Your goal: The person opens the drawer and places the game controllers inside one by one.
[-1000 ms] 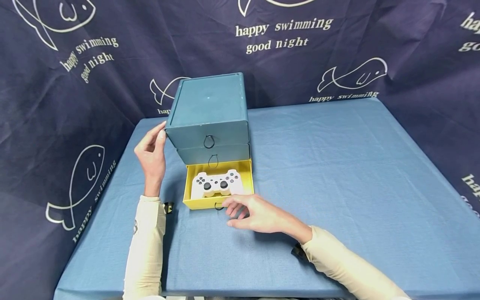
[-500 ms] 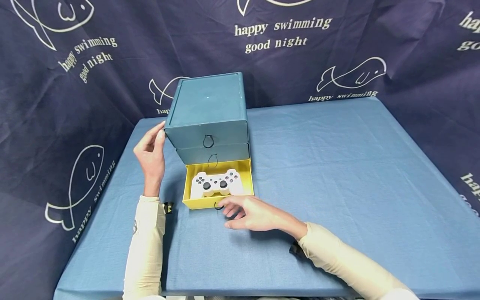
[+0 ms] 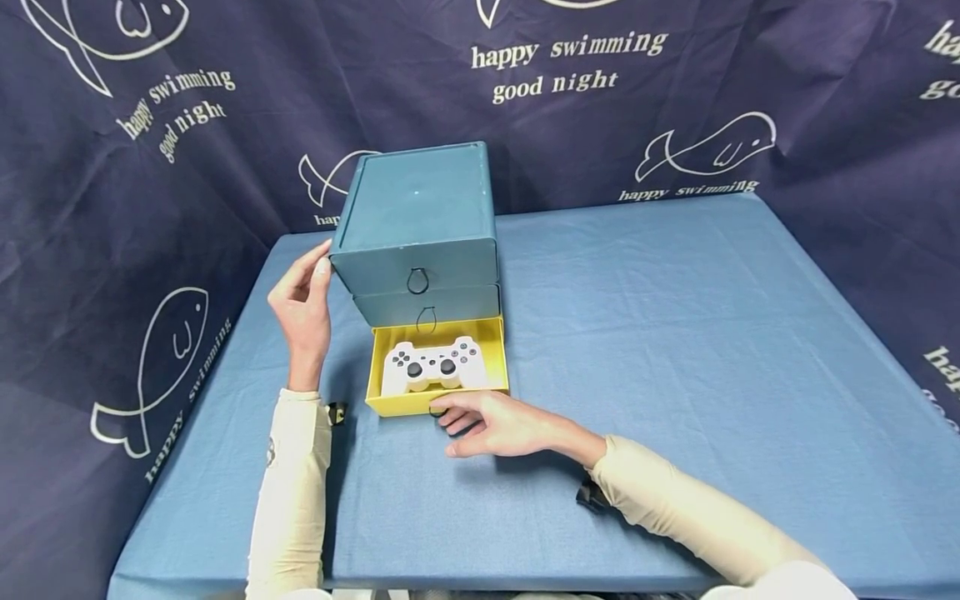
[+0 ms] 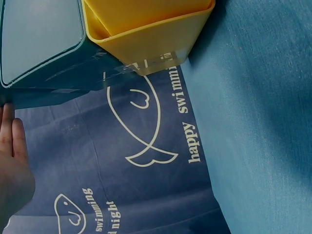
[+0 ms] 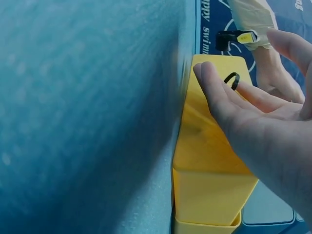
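A stack of blue drawer boxes (image 3: 416,200) stands at the back of the table, over a pulled-out yellow drawer (image 3: 405,406). In the drawer lies a white game controller (image 3: 431,367) with black sticks. My left hand (image 3: 303,312) rests its fingertips against the left side of the top blue box; straight fingers show in the left wrist view. At the drawer's front, my right hand (image 3: 495,423) has its fingers loosely bent, thumb apart. In the right wrist view one fingertip meets a black loop pull (image 5: 234,81) on the yellow front; whether it is hooked through is unclear.
Two more black loop pulls hang on the blue fronts, the upper loop (image 3: 417,281) being the plainer. A dark blue curtain (image 3: 562,150) with fish drawings hangs behind and at the sides. Blue cloth (image 3: 675,333) covers the table.
My right hand has shifted slightly left along the drawer front, its fingertips now at the loop pull. The left hand, drawer and controller stay as they were.
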`<state>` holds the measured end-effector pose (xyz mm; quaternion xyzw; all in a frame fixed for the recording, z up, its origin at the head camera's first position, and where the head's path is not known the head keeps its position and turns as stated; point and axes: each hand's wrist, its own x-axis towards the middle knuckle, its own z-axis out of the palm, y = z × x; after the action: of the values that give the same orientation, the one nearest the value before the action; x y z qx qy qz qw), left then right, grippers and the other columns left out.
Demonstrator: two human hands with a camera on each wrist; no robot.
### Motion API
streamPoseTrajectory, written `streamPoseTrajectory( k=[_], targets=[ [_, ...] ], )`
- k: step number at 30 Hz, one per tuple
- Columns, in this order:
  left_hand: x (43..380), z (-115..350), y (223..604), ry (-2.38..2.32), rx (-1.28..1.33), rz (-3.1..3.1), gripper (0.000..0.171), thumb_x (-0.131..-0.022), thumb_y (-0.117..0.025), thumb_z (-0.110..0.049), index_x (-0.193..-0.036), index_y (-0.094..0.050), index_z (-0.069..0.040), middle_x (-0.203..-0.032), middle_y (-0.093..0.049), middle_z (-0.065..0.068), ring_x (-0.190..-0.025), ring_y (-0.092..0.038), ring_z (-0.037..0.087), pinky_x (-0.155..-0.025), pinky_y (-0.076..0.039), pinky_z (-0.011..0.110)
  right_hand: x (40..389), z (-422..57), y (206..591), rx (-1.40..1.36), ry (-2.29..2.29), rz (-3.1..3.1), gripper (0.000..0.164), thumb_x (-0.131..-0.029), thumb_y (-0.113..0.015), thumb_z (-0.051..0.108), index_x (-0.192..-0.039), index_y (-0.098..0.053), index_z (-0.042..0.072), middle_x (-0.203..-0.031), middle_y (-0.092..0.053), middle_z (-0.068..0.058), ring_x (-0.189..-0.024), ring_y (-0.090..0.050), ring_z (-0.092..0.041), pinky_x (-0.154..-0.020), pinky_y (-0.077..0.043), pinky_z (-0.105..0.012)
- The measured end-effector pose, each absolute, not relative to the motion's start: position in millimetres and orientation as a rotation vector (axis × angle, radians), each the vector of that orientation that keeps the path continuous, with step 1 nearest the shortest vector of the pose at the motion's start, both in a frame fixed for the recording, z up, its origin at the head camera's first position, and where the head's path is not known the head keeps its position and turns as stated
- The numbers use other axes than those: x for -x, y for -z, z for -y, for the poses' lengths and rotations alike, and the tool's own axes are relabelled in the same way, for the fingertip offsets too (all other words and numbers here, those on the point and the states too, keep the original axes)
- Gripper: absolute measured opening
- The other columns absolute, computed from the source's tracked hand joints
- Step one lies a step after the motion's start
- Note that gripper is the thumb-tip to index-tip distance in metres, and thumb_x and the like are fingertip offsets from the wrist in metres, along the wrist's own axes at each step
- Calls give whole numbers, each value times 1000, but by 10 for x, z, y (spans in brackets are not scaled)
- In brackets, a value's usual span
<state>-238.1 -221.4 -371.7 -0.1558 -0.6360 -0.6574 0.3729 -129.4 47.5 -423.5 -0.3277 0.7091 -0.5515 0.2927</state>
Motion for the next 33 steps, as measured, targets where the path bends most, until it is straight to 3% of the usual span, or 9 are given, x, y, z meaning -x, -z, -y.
streamPoseTrajectory(
  k=[16, 27, 33],
  targets=[
    [2380, 2210, 3714, 1689, 395, 1624, 24, -96, -68, -3, -117, -76, 4, -111, -76, 13, -93, -71, 16, -89, -53, 27, 1324, -459, 4245, 898, 1471, -1851, 65, -95, -71, 1, -150, -40, -15, -150, -46, -31, -132, -54, -42, -101, -50, -32],
    [2388, 2210, 3705, 1698, 402, 1620, 24, -96, -68, -3, -117, -76, 4, -110, -76, 11, -93, -71, 16, -90, -53, 27, 1381, -432, 4280, 919, 1486, -1911, 59, -95, -72, 3, -146, -46, -13, -146, -52, -29, -132, -54, -39, -102, -51, -36],
    [2384, 2214, 3708, 1694, 395, 1629, 24, -96, -68, -4, -117, -76, 4, -109, -76, 8, -92, -71, 15, -89, -53, 26, 1403, -408, 4292, 916, 1484, -1946, 57, -95, -72, 4, -144, -49, -12, -143, -55, -29, -131, -56, -38, -99, -52, -32]
  ],
)
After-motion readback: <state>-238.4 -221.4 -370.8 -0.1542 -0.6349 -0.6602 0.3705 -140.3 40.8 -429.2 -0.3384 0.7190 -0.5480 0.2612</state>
